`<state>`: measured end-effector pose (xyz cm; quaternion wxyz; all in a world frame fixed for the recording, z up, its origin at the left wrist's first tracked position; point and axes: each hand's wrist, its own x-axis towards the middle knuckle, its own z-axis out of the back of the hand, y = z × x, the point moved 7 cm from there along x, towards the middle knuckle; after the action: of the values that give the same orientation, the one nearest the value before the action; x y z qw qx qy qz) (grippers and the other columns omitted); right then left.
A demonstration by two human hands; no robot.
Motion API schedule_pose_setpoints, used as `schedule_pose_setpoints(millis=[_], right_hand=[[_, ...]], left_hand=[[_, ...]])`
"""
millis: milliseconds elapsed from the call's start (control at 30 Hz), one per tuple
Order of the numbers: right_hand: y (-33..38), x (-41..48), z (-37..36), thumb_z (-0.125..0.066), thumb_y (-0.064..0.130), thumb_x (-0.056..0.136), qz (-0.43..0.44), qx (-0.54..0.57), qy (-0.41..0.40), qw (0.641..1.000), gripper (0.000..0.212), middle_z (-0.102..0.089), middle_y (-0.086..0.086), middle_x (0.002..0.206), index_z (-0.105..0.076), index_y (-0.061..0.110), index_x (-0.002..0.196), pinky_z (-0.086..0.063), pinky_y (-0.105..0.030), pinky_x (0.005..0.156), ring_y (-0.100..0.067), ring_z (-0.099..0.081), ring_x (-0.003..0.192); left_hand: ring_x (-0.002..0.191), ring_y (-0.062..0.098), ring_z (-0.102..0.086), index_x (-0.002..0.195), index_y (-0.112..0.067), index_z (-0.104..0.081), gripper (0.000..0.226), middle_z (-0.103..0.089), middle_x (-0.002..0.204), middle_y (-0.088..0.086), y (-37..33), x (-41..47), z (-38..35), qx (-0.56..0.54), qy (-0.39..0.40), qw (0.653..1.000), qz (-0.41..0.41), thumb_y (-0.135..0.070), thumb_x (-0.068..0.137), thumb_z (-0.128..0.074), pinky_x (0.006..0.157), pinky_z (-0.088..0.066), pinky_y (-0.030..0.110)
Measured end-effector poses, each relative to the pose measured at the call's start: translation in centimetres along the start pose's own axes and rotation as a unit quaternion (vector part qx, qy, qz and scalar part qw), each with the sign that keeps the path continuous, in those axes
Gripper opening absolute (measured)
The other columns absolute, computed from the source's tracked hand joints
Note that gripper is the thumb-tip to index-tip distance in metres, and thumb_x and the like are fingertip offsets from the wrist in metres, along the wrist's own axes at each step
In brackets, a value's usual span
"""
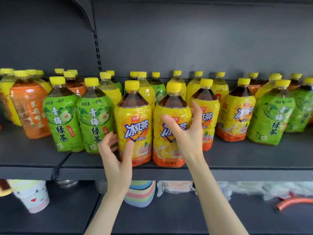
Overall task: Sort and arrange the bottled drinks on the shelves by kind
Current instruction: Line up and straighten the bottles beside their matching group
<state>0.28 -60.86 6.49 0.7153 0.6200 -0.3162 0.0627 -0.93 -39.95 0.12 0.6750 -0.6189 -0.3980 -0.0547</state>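
Large yellow-capped tea bottles fill the upper shelf [237, 160]. At the front edge stand two yellow iced-tea bottles side by side. My right hand [184, 133] grips the right one [171, 150], thumb across its label and fingers round its right side. My left hand [115, 155] is cupped loosely at the lower left of the left one [133, 116]; its thumb touches the front and its fingers are spread beside it. To the left are two green plum-tea bottles [62, 116] [94, 116] and an orange-label bottle [28, 109]. On the right are more yellow bottles [237, 112] and green ones [271, 116].
A back row mixes yellow, green and orange bottles against the dark rear panel. A slotted upright [97, 48] divides two shelf sections. The lower shelf holds a paper cup [32, 195], stacked pastel bowls [142, 194], wrapped packets [176, 187] and an orange hook [291, 202].
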Motion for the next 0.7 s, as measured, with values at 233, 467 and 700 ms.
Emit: schedule_pose_setpoints(millis=[233,467,700], right_hand=[[-3.9,-1.6,-0.5,-0.077,0.044,0.065,-0.080,0.083,0.036,0.993,0.058,-0.070,0.012,0.102,-0.057,0.025,0.116,-0.055,-0.023,0.077,0.000,-0.067,0.092],[-2.7,-2.5,1.6,-0.075,0.056,0.061,-0.065,0.091,-0.009,0.994,0.060,-0.072,0.013,0.099,-0.061,0.027,0.111,-0.056,-0.025,0.079,-0.003,-0.067,0.094],[0.3,-3.8,10.2,-0.074,0.054,0.060,-0.053,0.096,-0.059,0.992,0.052,-0.074,0.009,0.093,-0.064,0.026,0.103,-0.057,-0.029,0.073,-0.010,-0.071,0.088]], left_hand=[[0.104,0.010,-0.059,0.122,-0.031,-0.038,0.079,-0.062,0.112,-0.010,0.1,0.9,-1.6,0.049,0.036,0.996,0.072,-0.077,0.061,-0.058,0.093,-0.048,0.042],[0.093,0.003,-0.064,0.100,-0.040,-0.048,0.049,-0.065,0.101,-0.016,-1.0,0.1,-1.9,-0.024,0.025,0.997,0.072,-0.064,0.064,-0.070,0.080,-0.053,0.034],[0.087,-0.006,-0.064,0.116,-0.016,-0.050,0.057,-0.066,0.101,-0.013,-7.7,-3.1,-6.3,-0.130,0.106,0.984,0.066,-0.042,0.070,-0.072,0.065,-0.050,0.010]])
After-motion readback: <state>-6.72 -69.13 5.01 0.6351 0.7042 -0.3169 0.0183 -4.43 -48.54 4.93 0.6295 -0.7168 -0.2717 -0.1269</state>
